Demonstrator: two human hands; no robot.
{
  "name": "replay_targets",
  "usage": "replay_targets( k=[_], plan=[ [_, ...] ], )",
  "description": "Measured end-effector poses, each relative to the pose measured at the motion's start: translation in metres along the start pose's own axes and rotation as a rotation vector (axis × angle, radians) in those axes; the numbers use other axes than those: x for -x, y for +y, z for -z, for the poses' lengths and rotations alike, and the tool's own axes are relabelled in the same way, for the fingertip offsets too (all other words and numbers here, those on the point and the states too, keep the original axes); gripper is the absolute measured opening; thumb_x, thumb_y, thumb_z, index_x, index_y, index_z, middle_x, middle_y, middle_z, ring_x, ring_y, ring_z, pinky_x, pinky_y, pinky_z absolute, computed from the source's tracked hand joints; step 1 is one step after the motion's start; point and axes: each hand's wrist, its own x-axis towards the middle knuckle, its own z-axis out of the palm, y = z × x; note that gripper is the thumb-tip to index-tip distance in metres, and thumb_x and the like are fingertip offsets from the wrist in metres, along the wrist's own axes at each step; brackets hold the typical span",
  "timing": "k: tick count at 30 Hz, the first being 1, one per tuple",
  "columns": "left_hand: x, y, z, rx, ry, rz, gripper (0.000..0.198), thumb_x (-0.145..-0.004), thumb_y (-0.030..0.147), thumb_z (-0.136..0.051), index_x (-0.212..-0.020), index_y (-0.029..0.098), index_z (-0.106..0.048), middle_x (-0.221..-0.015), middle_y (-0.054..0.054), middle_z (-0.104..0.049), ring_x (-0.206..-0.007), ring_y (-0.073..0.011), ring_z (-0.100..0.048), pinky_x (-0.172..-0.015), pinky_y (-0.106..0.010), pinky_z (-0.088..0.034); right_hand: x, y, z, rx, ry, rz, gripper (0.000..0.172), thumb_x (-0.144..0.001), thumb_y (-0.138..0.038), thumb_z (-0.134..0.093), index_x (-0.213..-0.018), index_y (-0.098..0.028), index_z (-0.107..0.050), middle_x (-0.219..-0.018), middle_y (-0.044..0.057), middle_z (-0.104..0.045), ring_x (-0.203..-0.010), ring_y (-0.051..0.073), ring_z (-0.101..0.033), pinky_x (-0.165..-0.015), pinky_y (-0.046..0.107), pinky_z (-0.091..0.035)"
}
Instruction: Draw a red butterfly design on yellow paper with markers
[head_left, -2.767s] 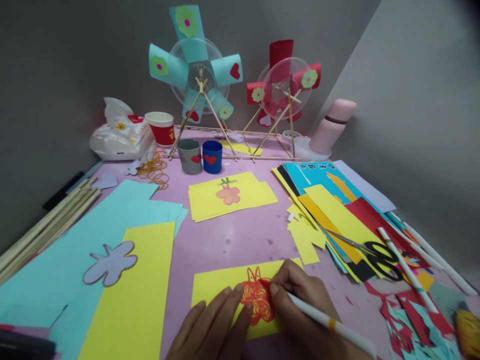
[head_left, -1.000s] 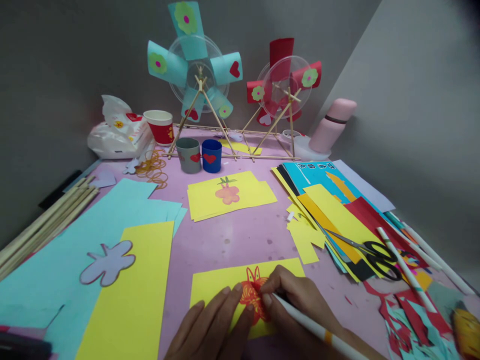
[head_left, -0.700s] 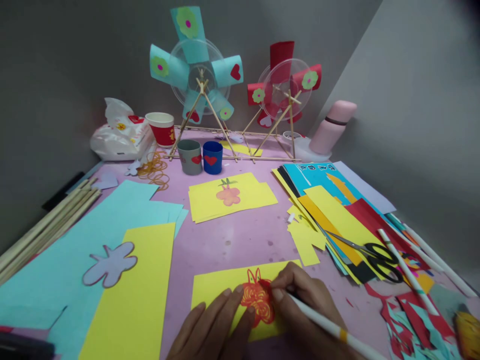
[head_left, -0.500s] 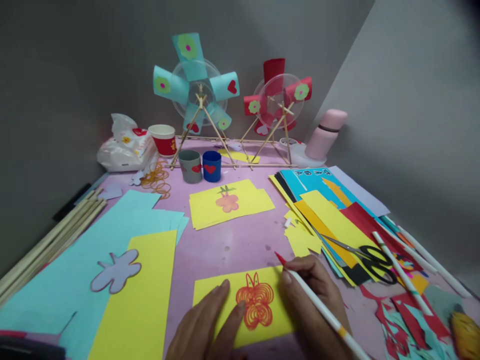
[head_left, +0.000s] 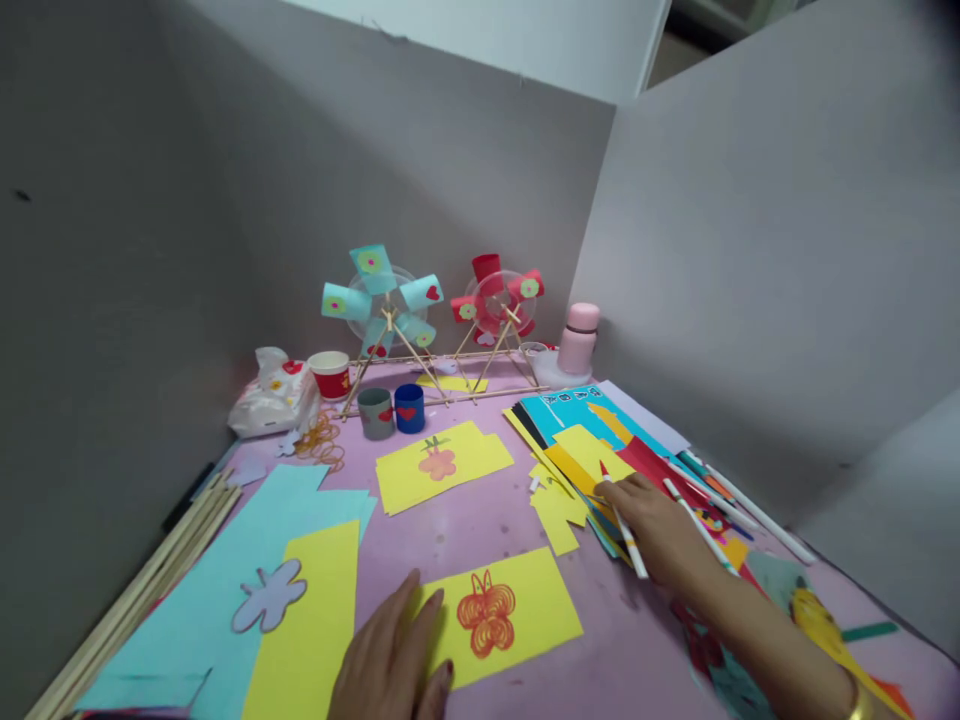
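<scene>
"Where is the left hand [head_left: 388,650]?"
"Its fingers are spread over the left edge of the flat yellow paper card with a red butterfly drawing [head_left: 544,600]. That card is on the pinkish-purple desk [head_left: 465,540], near the front."
"And the right hand [head_left: 651,522]?"
"It's holding a thin white pen with a red tip [head_left: 634,557] by the pile of colourful paper sheets [head_left: 559,408]."
"Touching the pile?"
"I can't tell."

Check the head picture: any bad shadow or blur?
Head view: the left wall is in shadow, the right wall brighter; head view: a diagonal shadow crosses the back wall; head view: the picture's top right corner is dark and blurred, but the red drawing reads clearly.
</scene>
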Motion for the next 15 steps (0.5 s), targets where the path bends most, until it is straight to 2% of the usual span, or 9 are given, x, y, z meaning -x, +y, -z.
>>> replay_targets(
  k=[3,5,7,9,11,13,15],
  plan=[
    [-0.002,-0.003,0.003,-0.037,0.008,0.023,0.045,-0.084,0.036,-0.056,-0.125,0.020,-0.050,-0.127,-0.011,-0.060,-0.112,-0.0237,-0.059,-0.086,-0.035,-0.054,0.001,0.022,0.001,0.051,-0.023,0.020,0.029,-0.074,0.003,-0.047,-0.087,-0.019,-0.062,-0.081,0.011,-0.068,-0.089,0.027,-0.057,-0.061,0.028,-0.039],
    [-0.002,-0.005,0.003,-0.067,0.016,0.028,0.046,-0.082,0.037,-0.057,-0.124,0.019,-0.051,-0.123,-0.011,-0.063,-0.108,-0.0248,-0.062,-0.083,-0.036,-0.055,0.001,0.028,-0.002,0.049,-0.029,0.048,0.028,-0.077,0.000,-0.048,-0.091,-0.019,-0.063,-0.080,0.010,-0.068,-0.088,0.026,-0.058,-0.064,0.029,-0.041],
    [-0.001,-0.009,0.001,-0.057,0.005,0.035,0.047,-0.081,0.037,-0.059,-0.123,0.019,-0.052,-0.121,-0.011,-0.064,-0.107,-0.0260,-0.062,-0.083,-0.037,-0.055,0.002,0.027,-0.003,0.040,-0.008,0.058,0.035,-0.078,0.001,-0.046,-0.101,-0.018,-0.064,-0.090,0.012,-0.070,-0.091,0.027,-0.059,-0.071,0.032,-0.044],
    [-0.001,-0.012,0.001,0.029,-0.036,0.067,0.046,-0.080,0.038,-0.061,-0.122,0.020,-0.055,-0.119,-0.011,-0.066,-0.106,-0.0265,-0.063,-0.083,-0.038,-0.055,0.004,0.017,-0.001,0.026,0.039,0.049,0.045,-0.077,0.005,-0.041,-0.111,-0.014,-0.062,-0.106,0.018,-0.067,-0.100,0.030,-0.057,-0.078,0.038,-0.045],
    [-0.002,-0.014,0.002,0.120,-0.079,0.123,0.046,-0.079,0.038,-0.062,-0.121,0.021,-0.056,-0.117,-0.010,-0.066,-0.105,-0.0262,-0.063,-0.084,-0.038,-0.054,0.008,0.000,0.002,-0.003,0.086,0.053,0.051,-0.075,0.006,-0.038,-0.116,-0.013,-0.061,-0.116,0.018,-0.063,-0.107,0.030,-0.055,-0.084,0.041,-0.045],
    [-0.004,-0.013,0.006,0.167,-0.095,0.178,0.047,-0.078,0.035,-0.062,-0.122,0.020,-0.055,-0.114,-0.011,-0.066,-0.105,-0.0262,-0.062,-0.086,-0.039,-0.052,0.012,-0.022,0.002,-0.094,0.103,0.098,0.048,-0.078,0.001,-0.040,-0.116,-0.018,-0.061,-0.114,0.011,-0.066,-0.107,0.024,-0.057,-0.090,0.036,-0.044],
    [-0.010,-0.010,0.011,0.198,-0.108,0.236,0.050,-0.075,0.028,-0.062,-0.124,0.019,-0.054,-0.112,-0.012,-0.065,-0.105,-0.0264,-0.060,-0.087,-0.041,-0.051,0.015,-0.044,-0.002,-0.384,0.063,0.152,0.037,-0.081,-0.009,-0.046,-0.113,-0.017,-0.063,-0.110,0.012,-0.068,-0.105,0.025,-0.058,-0.094,0.038,-0.042]
  ],
)
